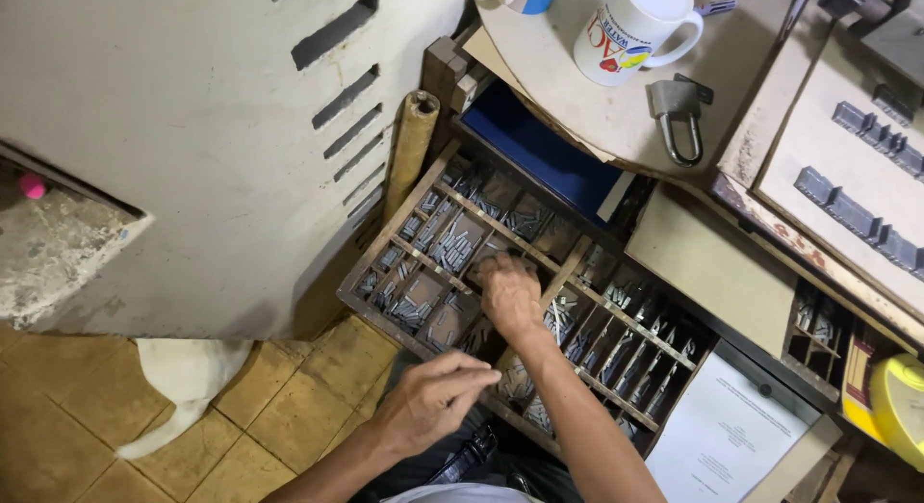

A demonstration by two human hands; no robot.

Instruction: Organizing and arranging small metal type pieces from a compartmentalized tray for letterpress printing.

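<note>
Right now the wooden type case (pixel 404 235), a shallow tray split into many small compartments, sits low under the round table (pixel 577 99), tilted so its long axis runs from upper left to lower right. Compartments hold small grey metal type pieces (pixel 450 245), mostly lying loose in heaps. Right hand (pixel 508 293) is down in a middle compartment, fingers curled narrow onto the pieces; cannot tell whether it grips any. Left hand (pixel 435 395) hovers above the near rim of the case, fingers pinched together, thumb against fingertips; what it holds, if anything, is too small to tell.

Around: a wooden roller (pixel 411 147) leans along the case's upper left rim. A blue sheet (pixel 539 147) lies just beyond the far rim, partly under the table. On the table stand a white mug (pixel 635 26) and a grey padlock (pixel 676 118). To the right, a tan board (pixel 707 262) overlaps the case's far right part, and a white printed paper (pixel 727 436) covers its lower right corner. Farther right, a tray with rows of grey metal blocks (pixel 852 214), and a yellow object (pixel 900 407) at the edge.

Left side is hemmed by a cream metal cabinet (pixel 192 128) with slots, just beside the case. Open floor of tan tiles (pixel 279 397) lies near left, with a white animal (pixel 188 378) on it.
</note>
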